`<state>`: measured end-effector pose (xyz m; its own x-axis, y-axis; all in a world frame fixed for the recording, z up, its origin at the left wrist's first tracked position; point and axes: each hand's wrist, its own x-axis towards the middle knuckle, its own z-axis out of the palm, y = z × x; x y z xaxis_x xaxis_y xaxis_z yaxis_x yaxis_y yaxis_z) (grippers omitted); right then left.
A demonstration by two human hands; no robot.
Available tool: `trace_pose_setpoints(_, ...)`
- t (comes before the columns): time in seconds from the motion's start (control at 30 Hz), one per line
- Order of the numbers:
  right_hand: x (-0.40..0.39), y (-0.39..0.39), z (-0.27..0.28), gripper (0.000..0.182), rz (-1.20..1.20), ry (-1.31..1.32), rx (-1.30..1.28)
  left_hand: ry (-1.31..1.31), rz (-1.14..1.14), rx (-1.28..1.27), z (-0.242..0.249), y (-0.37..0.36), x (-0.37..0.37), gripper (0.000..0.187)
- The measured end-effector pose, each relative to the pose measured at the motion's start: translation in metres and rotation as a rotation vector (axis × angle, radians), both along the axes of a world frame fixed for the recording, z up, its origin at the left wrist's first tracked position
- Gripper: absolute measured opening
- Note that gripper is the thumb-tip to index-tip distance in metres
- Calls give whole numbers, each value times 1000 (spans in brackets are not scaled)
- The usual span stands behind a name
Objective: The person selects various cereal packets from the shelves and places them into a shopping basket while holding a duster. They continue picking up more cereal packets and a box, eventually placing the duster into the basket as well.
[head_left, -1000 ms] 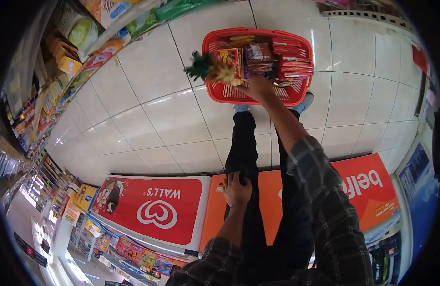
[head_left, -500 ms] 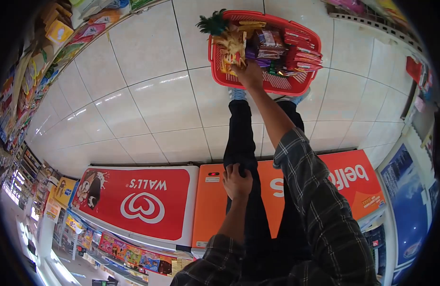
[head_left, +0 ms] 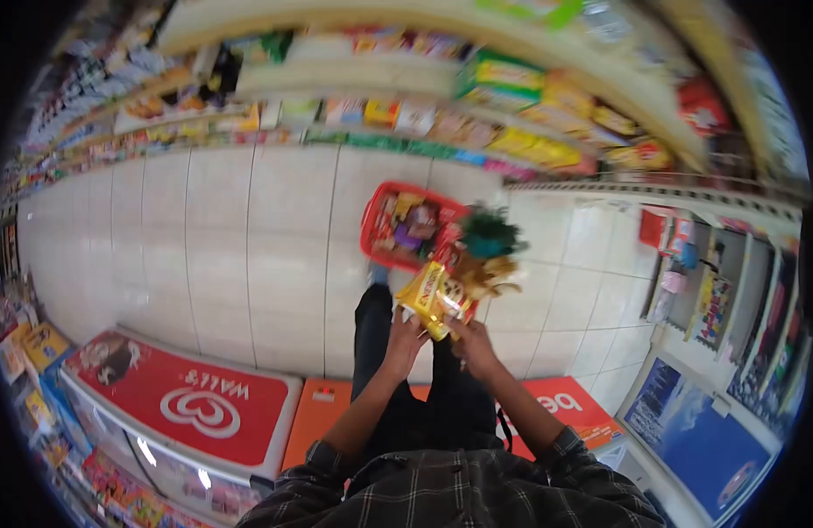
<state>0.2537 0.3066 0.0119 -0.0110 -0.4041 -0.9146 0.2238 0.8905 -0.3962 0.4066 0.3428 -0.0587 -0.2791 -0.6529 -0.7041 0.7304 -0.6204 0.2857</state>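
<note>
A yellow snack packet (head_left: 433,295) is held up in front of the body. My left hand (head_left: 407,345) grips its lower left side. My right hand (head_left: 473,346) is closed at the lower right, around the packet's edge and the base of a feather duster (head_left: 492,242) with dark green and tan feathers. The feathers spread to the upper right of the packet. Beyond, a red basket (head_left: 368,220) on the floor holds purple, brown and red packets. Its right part is hidden behind the packet and feathers.
Stocked shelves (head_left: 353,75) curve across the far side. A red Wall's freezer (head_left: 274,414) and an orange freezer (head_left: 311,400) stand near the legs. A blue-topped freezer (head_left: 697,431) is at the right. The floor is tiled (head_left: 248,238).
The yellow packet and feather duster have been lifted from the basket toward the body. My left hand has left the knee and taken hold of the packet. The view has tilted up toward the shelves.
</note>
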Motion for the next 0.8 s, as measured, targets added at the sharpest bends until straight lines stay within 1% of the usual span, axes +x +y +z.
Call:
trace_pose_setpoints(0.03,-2,-1,22,30,56,-30,-21,-75,31,36,25,-16,-5,65)
trace_pose_setpoints(0.1,3,-8,59,34,289,155,-283,27,192,-218,53,-41,-9,60)
trace_pose_setpoints(0.13,-4,-9,73,36,329,227,-384,21,178,-265,73,-55,-6,54)
trace_pose_setpoints(0.17,-12,-11,87,39,367,308,-482,35,141,-314,75,-65,0,52)
trace_pose_setpoints(0.2,-21,-12,106,38,365,357,-557,55,127,-317,76,-74,7,50)
trace_pose_setpoints(0.23,-28,-9,124,39,366,402,-631,-23,106,-406,102,-87,16,47)
trace_pose_setpoints(0.27,-34,-2,144,31,200,432,-714,-50,78,-415,119,-95,25,46)
trace_pose_setpoints(0.37,-47,22,185,27,30,640,-867,-94,-38,-461,168,-115,43,46)
trace_pose_setpoints(0.4,-43,30,191,24,39,697,-924,-102,-90,-469,178,-116,47,46)
trace_pose_setpoints(0.5,-28,44,215,20,329,747,-982,-81,-163,-575,178,-119,52,45)
trace_pose_setpoints(0.53,-35,45,212,19,473,915,-992,-114,-190,-583,183,-117,52,45)
trace_pose_setpoints(0.57,-50,45,183,19,310,879,-992,-88,-175,-563,189,-114,51,46)
trace_pose_setpoints(0.6,-72,43,157,19,192,1001,-1015,-61,-159,-535,202,-112,48,47)
trace_pose_setpoints(0.63,-79,40,178,21,61,993,-819,-35,-137,-501,212,-108,45,47)
trace_pose_setpoints(0.67,-102,41,157,22,-107,1028,-797,-18,-126,-536,219,-105,46,47)
trace_pose_setpoints(0.7,-103,42,172,22,-233,1002,-799,-5,-136,-532,226,-103,47,45)
trace_pose_setpoints(0.77,-79,42,203,22,-253,933,-882,-37,-137,-523,230,-105,50,43)
trace_pose_setpoints(0.8,-62,43,207,22,-160,881,-940,-39,-142,-524,228,-107,54,43)
